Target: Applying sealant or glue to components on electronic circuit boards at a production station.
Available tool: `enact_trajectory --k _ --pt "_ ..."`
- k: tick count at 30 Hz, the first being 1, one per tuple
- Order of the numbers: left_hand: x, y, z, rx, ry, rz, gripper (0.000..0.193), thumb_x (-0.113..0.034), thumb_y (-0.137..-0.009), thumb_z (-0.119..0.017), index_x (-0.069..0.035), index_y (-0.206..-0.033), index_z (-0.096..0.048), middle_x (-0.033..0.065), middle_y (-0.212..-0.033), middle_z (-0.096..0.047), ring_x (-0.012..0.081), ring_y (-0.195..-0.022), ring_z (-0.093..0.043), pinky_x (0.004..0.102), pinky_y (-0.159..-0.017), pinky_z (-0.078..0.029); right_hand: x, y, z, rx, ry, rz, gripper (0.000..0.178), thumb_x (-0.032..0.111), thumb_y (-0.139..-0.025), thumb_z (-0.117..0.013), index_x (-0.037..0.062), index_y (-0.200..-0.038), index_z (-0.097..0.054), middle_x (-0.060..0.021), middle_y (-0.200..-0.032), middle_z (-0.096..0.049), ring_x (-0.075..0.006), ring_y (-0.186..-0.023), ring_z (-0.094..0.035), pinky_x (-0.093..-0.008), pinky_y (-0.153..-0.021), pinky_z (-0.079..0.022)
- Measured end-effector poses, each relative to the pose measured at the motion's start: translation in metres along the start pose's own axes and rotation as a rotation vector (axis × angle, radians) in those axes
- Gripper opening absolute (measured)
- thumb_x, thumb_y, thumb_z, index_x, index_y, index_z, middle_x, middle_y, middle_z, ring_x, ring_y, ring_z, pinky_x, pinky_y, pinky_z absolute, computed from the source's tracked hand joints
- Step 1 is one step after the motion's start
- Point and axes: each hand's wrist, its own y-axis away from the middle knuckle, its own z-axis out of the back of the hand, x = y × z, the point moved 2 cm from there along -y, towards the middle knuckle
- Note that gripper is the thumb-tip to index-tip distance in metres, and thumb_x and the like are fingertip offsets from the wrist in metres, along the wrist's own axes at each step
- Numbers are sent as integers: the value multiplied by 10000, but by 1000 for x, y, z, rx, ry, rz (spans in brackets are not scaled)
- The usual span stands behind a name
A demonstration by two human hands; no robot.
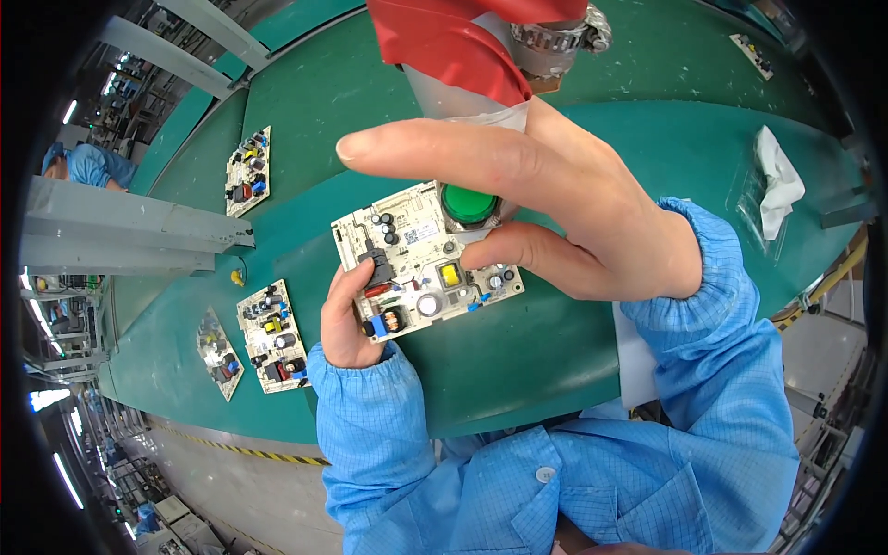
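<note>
My left hand [349, 319] grips a pale circuit board [412, 289] by its left edge, thumb on top, above the green bench. The board carries black capacitors, a yellow transformer, a black heat sink and a blue-and-copper coil; it is tilted slightly. Over its right side hangs my right hand [573, 199], index finger stretched out and thumb apart from it. Between that thumb and finger shows a round green button [469, 205] with a greyish rim, beside the board's far right corner. Whether the right thumb touches the board I cannot tell. My other right fingers are hidden.
More circuit boards lie left on the bench [518, 370]: one near board [271, 335], one at the edge [220, 356], one farther off [248, 171]. A red-wrapped duct [453, 46] with a metal clamp stands ahead. White crumpled material [779, 185] lies right. Grey posts [139, 227] stand left.
</note>
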Motion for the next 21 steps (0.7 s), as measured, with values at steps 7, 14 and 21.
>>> enact_trajectory --k 7,14,21 --pt "11 1 -16 63 -235 -107 508 -54 -797 -520 37 -1275 -375 153 -1227 -510 250 -1092 -529 370 -949 -409 1 1 0 24 -28 -14 554 106 -721 -634 -3 -1235 -459 -132 -1235 -539 -304 -1055 -552 -372 -853 -434" --pt "23 8 -21 176 -318 -63 567 -103 -763 -584 40 -1273 -381 143 -1224 -513 241 -1107 -512 358 -958 -379 -2 1 1 -30 56 -35 483 143 -723 -645 21 -1178 -543 -75 -1187 -579 -255 -940 -563 -322 -769 -438" --pt "20 12 -29 184 -286 -55 586 -115 -759 -594 35 -1281 -376 146 -1225 -510 240 -1108 -511 361 -957 -380 0 -1 4 64 74 -26 452 146 -742 -639 28 -1170 -554 -77 -1181 -585 -254 -921 -575 -297 -735 -434"
